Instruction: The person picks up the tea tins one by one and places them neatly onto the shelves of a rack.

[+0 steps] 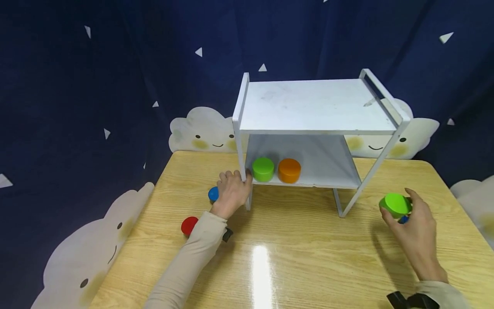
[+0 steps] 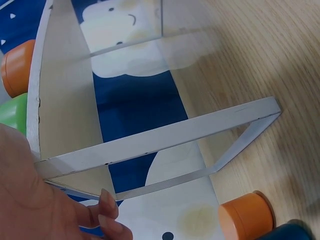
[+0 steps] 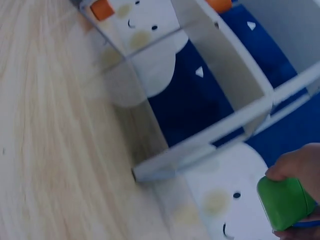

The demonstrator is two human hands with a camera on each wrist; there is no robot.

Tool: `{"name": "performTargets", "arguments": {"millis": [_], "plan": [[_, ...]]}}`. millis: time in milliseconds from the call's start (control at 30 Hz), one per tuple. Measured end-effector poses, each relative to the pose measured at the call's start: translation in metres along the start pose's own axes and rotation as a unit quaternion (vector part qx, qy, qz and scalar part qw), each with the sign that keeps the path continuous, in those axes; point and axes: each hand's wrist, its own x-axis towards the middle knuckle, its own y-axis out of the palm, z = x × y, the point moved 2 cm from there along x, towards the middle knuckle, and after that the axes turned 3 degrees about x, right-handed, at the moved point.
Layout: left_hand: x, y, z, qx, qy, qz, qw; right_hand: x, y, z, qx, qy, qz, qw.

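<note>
A white two-tier shelf [image 1: 320,103] stands on the table. My left hand [image 1: 233,193] grips its left front post, near the lower board; in the left wrist view the fingertips [image 2: 109,202] show behind the frame. On that lower board sit a green cylinder block [image 1: 263,170] and an orange cylinder block [image 1: 289,171], side by side. Right of the shelf, above the table, my right hand [image 1: 418,231] pinches another green cylinder block [image 1: 395,205] between thumb and fingers. A bit of blue [image 1: 403,219] shows under that block, mostly hidden; I cannot tell whether it is held too.
Left of the shelf, a blue block [image 1: 213,194] and a red block [image 1: 189,225] lie on the wooden table [image 1: 308,257], partly covered by my left arm. The left wrist view also shows an orange block [image 2: 245,217] there. A dark blue curtain [image 1: 115,64] hangs behind.
</note>
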Motion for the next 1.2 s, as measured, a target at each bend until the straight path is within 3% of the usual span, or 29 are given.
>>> {"name": "performTargets", "arguments": {"millis": [400, 700, 933, 1200], "plan": [[0.000, 0.001, 0.001, -0.004, 0.004, 0.001, 1.0000, -0.008, 0.008, 0.046, 0.016, -0.071, -0.003, 0.997], [0.000, 0.001, 0.001, -0.007, 0.004, -0.002, 1.0000, -0.010, 0.013, 0.073, 0.040, -0.101, -0.003, 0.994], [-0.001, 0.000, -0.001, 0.020, 0.024, -0.007, 0.9995, -0.006, 0.022, 0.088, 0.061, -0.145, -0.008, 0.988], [-0.002, 0.000, 0.001, 0.015, 0.021, -0.007, 0.9996, 0.005, 0.032, 0.116, 0.072, -0.195, -0.006, 0.978]]}}
